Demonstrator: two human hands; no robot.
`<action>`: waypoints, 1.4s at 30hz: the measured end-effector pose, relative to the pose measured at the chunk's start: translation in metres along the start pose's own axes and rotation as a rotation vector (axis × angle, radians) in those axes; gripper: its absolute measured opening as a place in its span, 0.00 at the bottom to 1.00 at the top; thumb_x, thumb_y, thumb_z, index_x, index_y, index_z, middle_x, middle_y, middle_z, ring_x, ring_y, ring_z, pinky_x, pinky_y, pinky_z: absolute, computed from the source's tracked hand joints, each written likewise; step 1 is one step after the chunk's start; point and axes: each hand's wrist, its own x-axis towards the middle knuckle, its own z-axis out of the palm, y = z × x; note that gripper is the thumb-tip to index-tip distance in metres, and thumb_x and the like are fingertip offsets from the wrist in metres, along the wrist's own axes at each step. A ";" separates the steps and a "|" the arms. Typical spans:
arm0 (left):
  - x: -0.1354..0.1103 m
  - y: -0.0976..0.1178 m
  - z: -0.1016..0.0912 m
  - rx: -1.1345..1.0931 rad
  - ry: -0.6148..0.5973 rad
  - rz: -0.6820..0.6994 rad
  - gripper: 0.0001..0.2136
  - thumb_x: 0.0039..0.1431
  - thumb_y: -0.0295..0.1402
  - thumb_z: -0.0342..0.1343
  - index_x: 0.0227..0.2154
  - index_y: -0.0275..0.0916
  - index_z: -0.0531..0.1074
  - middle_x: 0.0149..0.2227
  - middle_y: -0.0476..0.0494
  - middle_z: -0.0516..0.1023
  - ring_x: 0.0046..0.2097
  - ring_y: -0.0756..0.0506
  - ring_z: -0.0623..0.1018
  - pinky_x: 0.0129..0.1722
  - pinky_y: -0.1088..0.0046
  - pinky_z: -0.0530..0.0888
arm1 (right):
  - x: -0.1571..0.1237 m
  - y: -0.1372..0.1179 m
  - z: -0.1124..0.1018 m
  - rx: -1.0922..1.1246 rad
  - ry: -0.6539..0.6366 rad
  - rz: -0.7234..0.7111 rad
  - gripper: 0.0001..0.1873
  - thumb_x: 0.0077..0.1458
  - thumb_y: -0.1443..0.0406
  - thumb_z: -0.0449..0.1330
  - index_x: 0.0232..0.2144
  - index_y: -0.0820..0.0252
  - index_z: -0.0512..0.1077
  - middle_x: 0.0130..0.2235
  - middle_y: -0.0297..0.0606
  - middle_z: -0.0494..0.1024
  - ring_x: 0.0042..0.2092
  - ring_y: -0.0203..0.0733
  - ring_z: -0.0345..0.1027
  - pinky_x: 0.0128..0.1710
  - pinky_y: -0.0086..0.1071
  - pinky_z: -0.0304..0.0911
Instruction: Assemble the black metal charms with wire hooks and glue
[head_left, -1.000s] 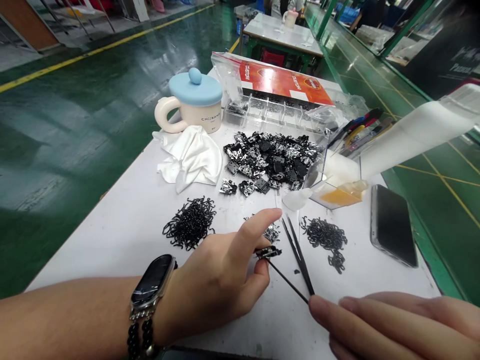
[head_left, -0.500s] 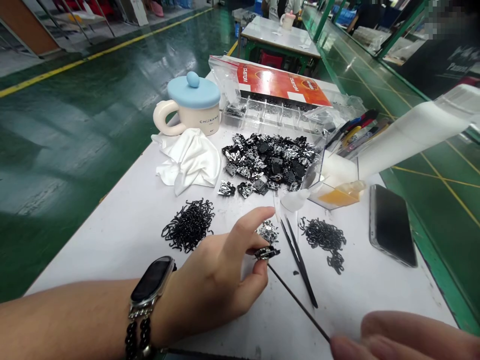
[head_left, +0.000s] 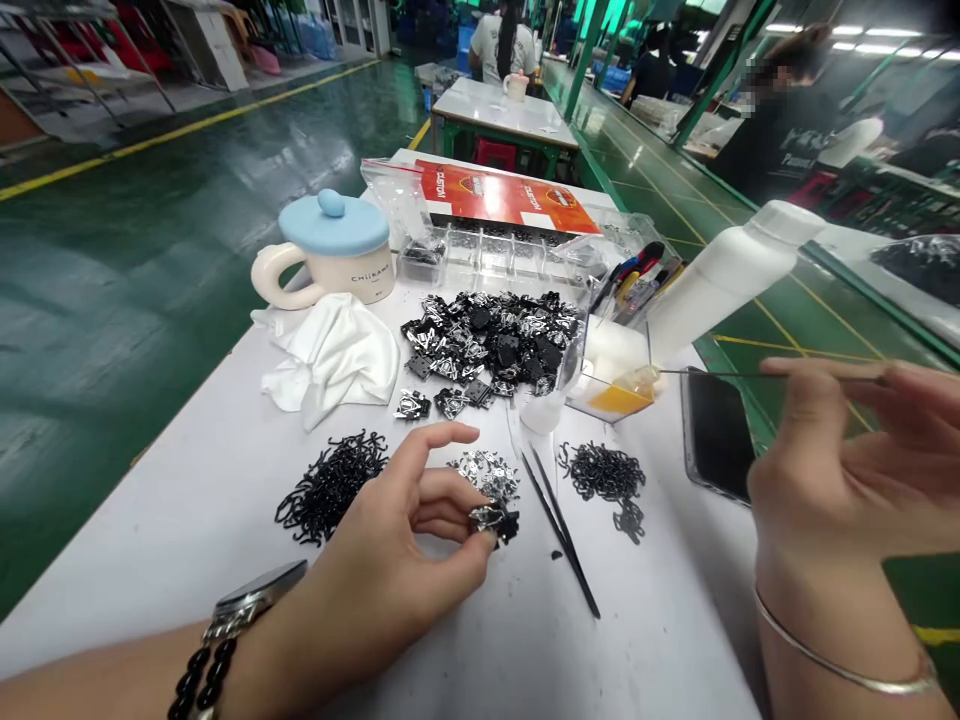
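Note:
Between thumb and fingers, my left hand [head_left: 405,560] pinches a small black part with silver metal pieces [head_left: 495,522]. My right hand [head_left: 832,470] is raised at the right, its fingers closed on a thin dark metal rod [head_left: 720,374] whose left end is by the orange block in the clear holder [head_left: 615,400]. A heap of silver bits [head_left: 487,472] lies just behind the left fingertips. Black tweezers [head_left: 561,530] rest on the table to the right of the held part. Piles of black hook-shaped pieces [head_left: 330,490] and smaller black pieces [head_left: 604,475] flank them.
Behind the hands is a large heap of black-and-silver parts [head_left: 495,340]. A lidded mug [head_left: 349,270], white cloth [head_left: 334,350], divided clear box [head_left: 487,258], white bottle [head_left: 735,275] and phone [head_left: 716,435] surround it. People work farther back.
My right hand has risen with the rod from the held part toward the clear holder. My left hand keeps the part, now turned to another angle. The camera view has shifted.

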 end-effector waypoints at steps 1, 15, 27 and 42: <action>0.001 0.002 -0.001 -0.042 -0.021 -0.072 0.24 0.51 0.27 0.58 0.49 0.46 0.57 0.32 0.52 0.75 0.32 0.52 0.77 0.35 0.79 0.76 | 0.002 0.003 0.005 0.037 -0.002 -0.062 0.20 0.44 0.65 0.65 0.42 0.57 0.68 0.37 0.38 0.69 0.31 0.43 0.73 0.26 0.39 0.69; 0.012 0.003 -0.005 -0.714 -0.252 -0.278 0.17 0.49 0.20 0.62 0.32 0.40 0.57 0.29 0.57 0.71 0.28 0.56 0.73 0.29 0.83 0.70 | -0.014 -0.097 -0.009 0.595 -1.125 -0.050 0.21 0.51 0.62 0.62 0.47 0.57 0.66 0.47 0.40 0.69 0.48 0.44 0.60 0.47 0.41 0.53; 0.010 0.001 -0.002 -0.845 -0.392 -0.342 0.15 0.48 0.21 0.62 0.33 0.37 0.62 0.28 0.53 0.72 0.28 0.56 0.72 0.30 0.81 0.69 | -0.016 -0.098 -0.007 0.711 -1.085 0.053 0.15 0.52 0.62 0.63 0.42 0.60 0.69 0.40 0.36 0.73 0.43 0.40 0.60 0.43 0.39 0.53; 0.010 -0.003 0.000 -0.818 -0.362 -0.322 0.16 0.52 0.23 0.61 0.37 0.39 0.58 0.26 0.52 0.75 0.26 0.52 0.75 0.28 0.78 0.72 | -0.016 -0.101 -0.009 0.679 -1.092 0.095 0.11 0.53 0.60 0.62 0.38 0.58 0.69 0.37 0.33 0.74 0.40 0.38 0.62 0.40 0.39 0.53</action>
